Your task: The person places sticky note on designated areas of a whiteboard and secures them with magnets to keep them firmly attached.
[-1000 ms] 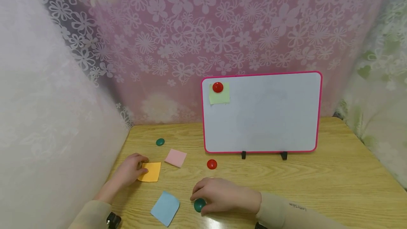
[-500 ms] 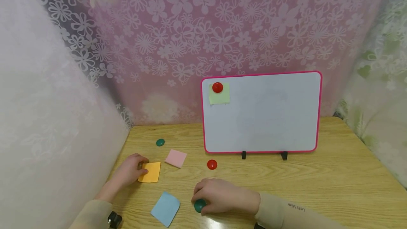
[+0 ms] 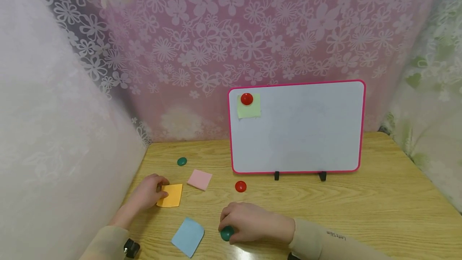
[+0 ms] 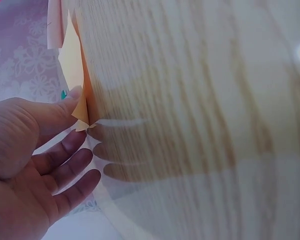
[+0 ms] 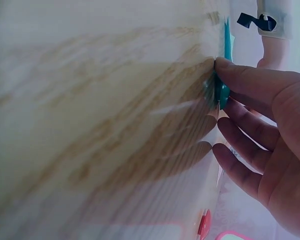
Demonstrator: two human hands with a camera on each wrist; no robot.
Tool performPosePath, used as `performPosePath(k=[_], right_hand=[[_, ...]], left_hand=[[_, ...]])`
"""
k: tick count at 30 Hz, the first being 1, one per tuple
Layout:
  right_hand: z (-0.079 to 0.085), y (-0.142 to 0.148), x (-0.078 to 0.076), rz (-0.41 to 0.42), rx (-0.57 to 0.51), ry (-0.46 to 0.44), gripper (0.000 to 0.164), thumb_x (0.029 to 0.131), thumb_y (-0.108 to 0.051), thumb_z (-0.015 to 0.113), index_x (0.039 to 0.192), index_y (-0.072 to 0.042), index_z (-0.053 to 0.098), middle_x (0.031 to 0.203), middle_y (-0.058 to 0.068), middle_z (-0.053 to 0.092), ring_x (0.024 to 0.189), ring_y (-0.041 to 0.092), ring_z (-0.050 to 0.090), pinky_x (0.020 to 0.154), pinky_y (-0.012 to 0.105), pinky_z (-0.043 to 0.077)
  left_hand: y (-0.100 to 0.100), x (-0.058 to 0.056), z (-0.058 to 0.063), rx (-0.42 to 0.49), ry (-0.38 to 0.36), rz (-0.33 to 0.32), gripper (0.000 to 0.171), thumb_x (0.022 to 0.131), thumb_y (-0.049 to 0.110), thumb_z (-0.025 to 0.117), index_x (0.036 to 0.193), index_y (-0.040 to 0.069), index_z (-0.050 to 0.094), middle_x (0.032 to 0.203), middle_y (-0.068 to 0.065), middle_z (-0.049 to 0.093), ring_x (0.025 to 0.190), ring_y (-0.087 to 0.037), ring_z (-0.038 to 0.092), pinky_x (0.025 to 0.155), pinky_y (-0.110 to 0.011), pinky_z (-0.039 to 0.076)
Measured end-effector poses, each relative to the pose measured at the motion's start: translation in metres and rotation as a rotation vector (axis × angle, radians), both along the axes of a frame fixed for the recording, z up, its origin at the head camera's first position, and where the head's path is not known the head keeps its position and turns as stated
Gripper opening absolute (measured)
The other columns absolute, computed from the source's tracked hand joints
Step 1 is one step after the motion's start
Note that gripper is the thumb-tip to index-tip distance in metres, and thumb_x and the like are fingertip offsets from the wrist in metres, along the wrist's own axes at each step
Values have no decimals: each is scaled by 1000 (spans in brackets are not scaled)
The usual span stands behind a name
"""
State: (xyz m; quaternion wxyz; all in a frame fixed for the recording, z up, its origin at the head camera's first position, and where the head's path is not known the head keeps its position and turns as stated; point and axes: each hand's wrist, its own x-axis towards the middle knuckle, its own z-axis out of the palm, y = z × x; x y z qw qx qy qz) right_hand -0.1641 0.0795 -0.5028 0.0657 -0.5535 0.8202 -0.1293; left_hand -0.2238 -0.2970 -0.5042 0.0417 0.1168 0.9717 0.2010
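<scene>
My left hand [image 3: 146, 191] pinches the left edge of an orange sticky note [image 3: 173, 195], thumb on top. In the left wrist view that note [image 4: 73, 62] bends up slightly from the table, its far end free. At the front middle my right hand [image 3: 250, 222] holds a round green magnet [image 3: 227, 233] between thumb and fingers, right at the tabletop. The right wrist view shows this magnet [image 5: 222, 92] edge-on, with the other fingertips touching the wood beside it. Between the hands lies a blue sticky note [image 3: 188, 236], one corner curled.
A pink sticky note [image 3: 199, 179], a second green magnet [image 3: 182, 161] and a red magnet [image 3: 240, 186] lie on the wooden table [image 3: 361, 212]. Behind them a pink-framed whiteboard [image 3: 306, 131] stands on black feet; another red magnet [image 3: 247, 99] pins a pale green note [image 3: 252, 111] there.
</scene>
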Motion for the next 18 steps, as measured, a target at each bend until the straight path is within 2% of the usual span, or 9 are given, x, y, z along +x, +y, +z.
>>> performPosePath(k=[12, 18], right_hand=[[-2, -3, -1, -29, 7, -13, 28, 88, -31, 90, 115, -29, 82, 109, -16, 68, 99, -3, 58, 86, 10, 46], [2, -4, 1, -50, 16, -48, 28, 88, -30, 91, 114, -28, 81, 109, -15, 68, 100, -2, 58, 87, 12, 46]], left_hand=[[-1, -3, -5, 10, -12, 27, 25, 87, 5, 88, 109, 4, 76, 101, -5, 68, 90, -23, 60, 87, -49, 55], [-1, -6, -7, 24, -37, 53, 25, 88, 6, 88, 108, 4, 75, 99, -4, 68, 89, -22, 60, 86, -48, 55]])
